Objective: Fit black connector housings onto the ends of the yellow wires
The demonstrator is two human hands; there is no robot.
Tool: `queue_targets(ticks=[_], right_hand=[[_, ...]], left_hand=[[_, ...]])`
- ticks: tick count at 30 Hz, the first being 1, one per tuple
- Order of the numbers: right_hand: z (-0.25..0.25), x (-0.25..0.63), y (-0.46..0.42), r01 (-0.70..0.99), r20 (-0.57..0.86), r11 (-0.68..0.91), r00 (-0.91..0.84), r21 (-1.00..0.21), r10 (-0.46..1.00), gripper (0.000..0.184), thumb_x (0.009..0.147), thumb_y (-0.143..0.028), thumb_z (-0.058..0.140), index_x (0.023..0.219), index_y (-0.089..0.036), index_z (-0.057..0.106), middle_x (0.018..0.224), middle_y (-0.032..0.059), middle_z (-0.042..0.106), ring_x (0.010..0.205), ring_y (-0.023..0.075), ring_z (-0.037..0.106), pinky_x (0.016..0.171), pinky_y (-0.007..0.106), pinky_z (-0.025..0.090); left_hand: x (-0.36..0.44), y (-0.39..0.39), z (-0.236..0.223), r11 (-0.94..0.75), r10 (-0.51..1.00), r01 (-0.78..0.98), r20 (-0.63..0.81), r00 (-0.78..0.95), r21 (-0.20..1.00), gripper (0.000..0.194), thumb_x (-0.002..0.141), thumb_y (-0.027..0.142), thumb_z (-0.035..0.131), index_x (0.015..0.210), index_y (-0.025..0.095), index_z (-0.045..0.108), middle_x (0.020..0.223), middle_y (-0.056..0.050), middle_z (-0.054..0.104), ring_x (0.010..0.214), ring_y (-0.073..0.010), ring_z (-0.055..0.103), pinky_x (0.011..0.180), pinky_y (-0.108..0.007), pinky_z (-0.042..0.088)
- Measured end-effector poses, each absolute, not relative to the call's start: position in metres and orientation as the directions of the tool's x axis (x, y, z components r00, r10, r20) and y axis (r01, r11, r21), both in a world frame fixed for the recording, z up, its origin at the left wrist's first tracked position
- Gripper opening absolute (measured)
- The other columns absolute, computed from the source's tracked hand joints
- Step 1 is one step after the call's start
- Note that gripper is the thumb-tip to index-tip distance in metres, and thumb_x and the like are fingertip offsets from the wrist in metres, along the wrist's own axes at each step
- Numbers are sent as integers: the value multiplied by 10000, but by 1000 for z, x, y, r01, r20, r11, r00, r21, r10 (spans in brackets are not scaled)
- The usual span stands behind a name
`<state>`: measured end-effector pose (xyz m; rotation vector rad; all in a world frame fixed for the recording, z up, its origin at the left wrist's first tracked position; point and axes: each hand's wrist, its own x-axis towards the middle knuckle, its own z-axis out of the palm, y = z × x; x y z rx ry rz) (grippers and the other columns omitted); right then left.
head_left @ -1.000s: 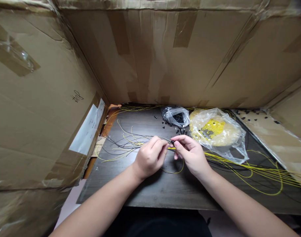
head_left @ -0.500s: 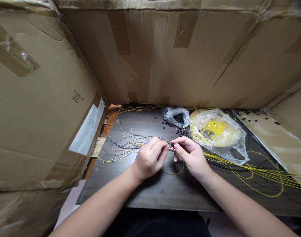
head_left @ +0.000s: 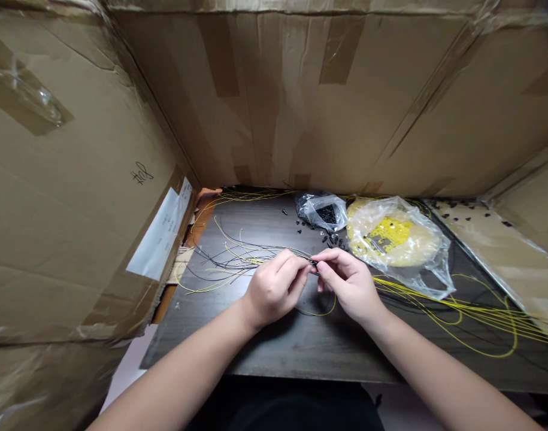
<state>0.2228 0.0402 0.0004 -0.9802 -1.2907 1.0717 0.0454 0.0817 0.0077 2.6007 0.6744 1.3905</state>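
Note:
Over the middle of the dark tabletop, my left hand is closed in a pinch on thin wires. Their yellow and black ends fan out to the left. Fingertip to fingertip with it, my right hand pinches a small black part, mostly covered by the fingers. The part sits at the wires, but how it joins them is hidden. A bundle of yellow wires trails from under my right hand to the right edge, with darker wires beneath.
Behind my hands lie a clear bag of black parts, loose black pieces, and a larger bag of yellow pieces. Cardboard walls enclose the back and sides. More black bits rest on cardboard at right.
Both hands keep their pinch at nearly the same place. The view has shifted very slightly; the fingertips have barely moved around the black part.

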Motion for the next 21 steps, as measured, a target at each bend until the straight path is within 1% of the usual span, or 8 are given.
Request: queue_targets(ticks=[3, 6, 10, 13, 17, 21], right_hand=[[0, 223, 40, -31, 259, 258, -39, -966, 965, 134, 937, -306, 616, 1012, -217, 683, 892, 18, 610, 599, 81, 592, 526, 209, 510], [0, 223, 39, 9, 276, 277, -47, -961, 960, 145, 942, -311, 605, 1027, -224, 684, 897, 21, 605, 608, 89, 591, 532, 223, 506], [1, 223, 39, 79, 284, 284, -17, -956, 959, 169, 942, -333, 601, 1034, -219, 685, 897, 30, 619, 617, 109, 589, 551, 249, 505], [1, 224, 40, 95, 286, 283, 23, -954, 958, 175, 940, -348, 602, 1018, -216, 688, 912, 35, 625, 628, 114, 587, 561, 253, 503], [2, 225, 41, 106, 291, 284, 61, -953, 955, 159, 943, -341, 599, 1006, -226, 688, 938, 25, 622, 616, 100, 586, 574, 250, 494], [1, 226, 42, 137, 308, 298, 59, -945, 950, 178, 949, -350, 586, 1016, -219, 686, 952, 33, 627, 617, 104, 583, 573, 256, 496]], left_hand=[[45, 81, 5, -899, 422, 333, 762, 491, 284, 90, 898, 92, 558, 959, 155, 578, 790, -46, 609, 701, -140, 557, 625, -254, 475], [46, 81, 4, -894, 435, 340, 749, 499, 292, 91, 902, 98, 550, 967, 153, 583, 797, -50, 617, 712, -145, 563, 636, -259, 487], [47, 80, 8, -873, 483, 343, 721, 497, 348, 96, 914, 135, 540, 995, 157, 586, 831, -65, 626, 748, -160, 580, 658, -279, 499], [47, 80, 11, -856, 514, 337, 710, 481, 391, 141, 907, 174, 562, 1045, 145, 573, 867, -80, 625, 769, -169, 590, 650, -284, 503], [47, 82, 11, -842, 537, 347, 690, 484, 412, 66, 917, 138, 531, 967, 156, 571, 827, -58, 607, 721, -146, 572, 634, -263, 482], [47, 84, 9, -847, 531, 351, 687, 497, 400, 61, 929, 117, 522, 950, 155, 565, 829, -58, 607, 728, -142, 568, 643, -257, 474]])
